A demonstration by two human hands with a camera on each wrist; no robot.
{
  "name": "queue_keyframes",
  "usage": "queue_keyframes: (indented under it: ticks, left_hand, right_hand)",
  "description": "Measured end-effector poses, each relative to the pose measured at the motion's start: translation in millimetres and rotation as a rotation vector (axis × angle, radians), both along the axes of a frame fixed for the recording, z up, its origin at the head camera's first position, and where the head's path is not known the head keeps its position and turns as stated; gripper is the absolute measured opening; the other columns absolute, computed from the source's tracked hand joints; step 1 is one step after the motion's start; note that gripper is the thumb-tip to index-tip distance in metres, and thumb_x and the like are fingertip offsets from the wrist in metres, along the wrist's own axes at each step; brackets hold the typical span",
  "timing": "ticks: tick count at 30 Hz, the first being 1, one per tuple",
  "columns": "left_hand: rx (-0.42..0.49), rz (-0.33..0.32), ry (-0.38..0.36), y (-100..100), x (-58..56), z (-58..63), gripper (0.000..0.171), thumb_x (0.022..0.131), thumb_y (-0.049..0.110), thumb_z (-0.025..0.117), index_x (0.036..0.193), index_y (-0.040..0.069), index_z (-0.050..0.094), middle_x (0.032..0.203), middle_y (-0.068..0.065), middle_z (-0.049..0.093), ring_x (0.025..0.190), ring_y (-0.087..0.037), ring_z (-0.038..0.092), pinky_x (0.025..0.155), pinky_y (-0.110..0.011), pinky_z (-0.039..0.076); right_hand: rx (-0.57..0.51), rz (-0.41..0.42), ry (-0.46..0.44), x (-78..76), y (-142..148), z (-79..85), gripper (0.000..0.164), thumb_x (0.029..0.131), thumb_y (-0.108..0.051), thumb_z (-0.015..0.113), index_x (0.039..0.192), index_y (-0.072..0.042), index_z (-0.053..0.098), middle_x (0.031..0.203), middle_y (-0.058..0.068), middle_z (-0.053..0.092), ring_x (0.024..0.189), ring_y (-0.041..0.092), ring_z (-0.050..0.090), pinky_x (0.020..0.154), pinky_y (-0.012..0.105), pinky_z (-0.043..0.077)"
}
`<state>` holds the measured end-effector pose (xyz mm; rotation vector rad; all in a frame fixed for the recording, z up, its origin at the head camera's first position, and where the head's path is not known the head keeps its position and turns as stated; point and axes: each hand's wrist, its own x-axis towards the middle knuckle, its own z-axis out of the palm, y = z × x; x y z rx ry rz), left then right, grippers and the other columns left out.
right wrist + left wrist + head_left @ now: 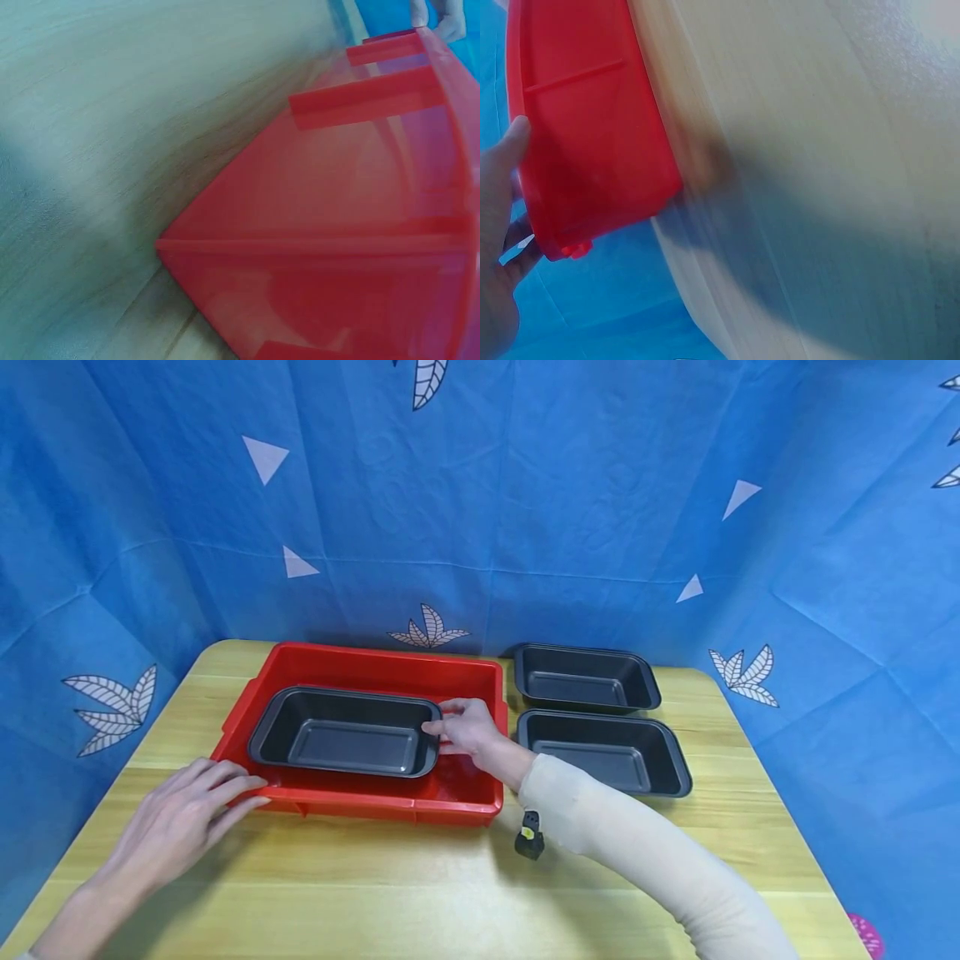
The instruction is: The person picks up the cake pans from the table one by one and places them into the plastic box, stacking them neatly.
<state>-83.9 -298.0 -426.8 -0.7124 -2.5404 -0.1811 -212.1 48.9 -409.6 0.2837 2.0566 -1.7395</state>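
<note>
A black loaf pan point(352, 745) lies inside a red plastic bin point(390, 660), toward its left side. My right hand point(468, 727) reaches over the bin and grips the pan's right end, thumb over the rim. At the bin's front left corner, my left hand point(183, 814) holds the rim. The left wrist view shows the thumb and fingers point(516, 142) around the edge of the red bin point(592, 150). In the right wrist view, the red bin's outer wall point(337, 187) fills the right side, and the right hand is hidden.
Two more black loaf pans stand right of the bin on the wooden table point(375, 893): a rear pan point(588, 677) and a front pan point(607, 756). A small black device point(529, 837) shows beneath the right sleeve. A blue patterned cloth point(480, 510) hangs behind the table.
</note>
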Motion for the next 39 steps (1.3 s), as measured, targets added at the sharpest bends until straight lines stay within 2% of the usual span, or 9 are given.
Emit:
queue_keyframes:
  ticks: [7, 13, 18, 24, 31, 36, 39]
  left_hand:
    - [-0.009, 0.008, -0.008, 0.3, -0.1, -0.8, 0.086, 0.105, 0.071, 0.013, 0.104, 0.018, 0.081, 0.098, -0.004, 0.074, 0.09, -0.022, 0.061, 0.072, -0.048, 0.06]
    - [-0.009, 0.012, -0.013, -0.7, 0.0, -1.3, 0.088, 0.105, 0.072, 0.013, 0.103, 0.016, 0.081, 0.098, -0.004, 0.074, 0.091, -0.022, 0.061, 0.073, -0.049, 0.059]
    - [-0.014, 0.011, -0.021, -2.2, 0.3, -1.3, 0.088, 0.104, 0.072, 0.013, 0.103, 0.017, 0.081, 0.098, -0.004, 0.074, 0.091, -0.022, 0.061, 0.074, -0.05, 0.059]
    - [-0.006, 0.006, -0.008, -1.6, -0.7, -2.1, 0.086, 0.105, 0.072, 0.014, 0.103, 0.017, 0.081, 0.098, -0.003, 0.074, 0.09, -0.022, 0.062, 0.073, -0.049, 0.06]
    - [-0.007, -0.005, 0.007, -1.2, -1.6, -3.7, 0.084, 0.107, 0.07, 0.015, 0.102, 0.017, 0.08, 0.097, -0.003, 0.074, 0.09, -0.022, 0.062, 0.074, -0.048, 0.059]
    - [-0.002, -0.007, 0.009, -0.6, -1.6, -4.0, 0.083, 0.107, 0.069, 0.016, 0.102, 0.017, 0.08, 0.098, -0.003, 0.074, 0.091, -0.022, 0.062, 0.075, -0.049, 0.059]
    - [0.001, -0.005, 0.008, -0.2, -1.8, -4.3, 0.083, 0.107, 0.069, 0.016, 0.102, 0.017, 0.08, 0.098, -0.002, 0.074, 0.091, -0.022, 0.062, 0.075, -0.049, 0.059]
  right_hand:
    - [-0.02, 0.01, 0.026, 7.4, 6.5, 6.8, 0.054, 0.097, -0.013, 0.076, 0.147, -0.005, 0.056, 0.137, 0.017, 0.063, 0.117, 0.029, 0.069, 0.104, 0.045, 0.06]
    - [-0.062, 0.017, 0.052, 14.5, 17.1, 19.7, 0.054, 0.097, -0.013, 0.075, 0.147, -0.005, 0.056, 0.141, 0.017, 0.061, 0.123, 0.031, 0.07, 0.105, 0.046, 0.059]
    - [-0.094, 0.051, 0.068, 16.9, 32.3, 32.2, 0.056, 0.099, -0.015, 0.073, 0.151, -0.006, 0.053, 0.146, 0.017, 0.063, 0.131, 0.037, 0.067, 0.106, 0.047, 0.057]
    - [-0.102, 0.046, 0.101, 15.7, 57.9, 44.8, 0.058, 0.101, -0.017, 0.071, 0.153, -0.007, 0.051, 0.147, 0.016, 0.064, 0.137, 0.04, 0.063, 0.106, 0.046, 0.057]
    - [-0.052, 0.043, 0.141, 17.3, 96.2, 57.2, 0.057, 0.103, -0.018, 0.069, 0.155, -0.008, 0.05, 0.149, 0.018, 0.063, 0.134, 0.037, 0.066, 0.104, 0.042, 0.058]
    - [-0.022, 0.05, 0.179, 21.1, 127.7, 60.9, 0.055, 0.104, -0.02, 0.068, 0.154, -0.006, 0.049, 0.152, 0.02, 0.06, 0.12, 0.023, 0.073, 0.104, 0.041, 0.057]
    - [-0.001, 0.04, 0.189, 23.4, 146.2, 61.8, 0.055, 0.105, -0.022, 0.068, 0.154, -0.006, 0.049, 0.154, 0.02, 0.059, 0.122, 0.023, 0.073, 0.105, 0.042, 0.057]
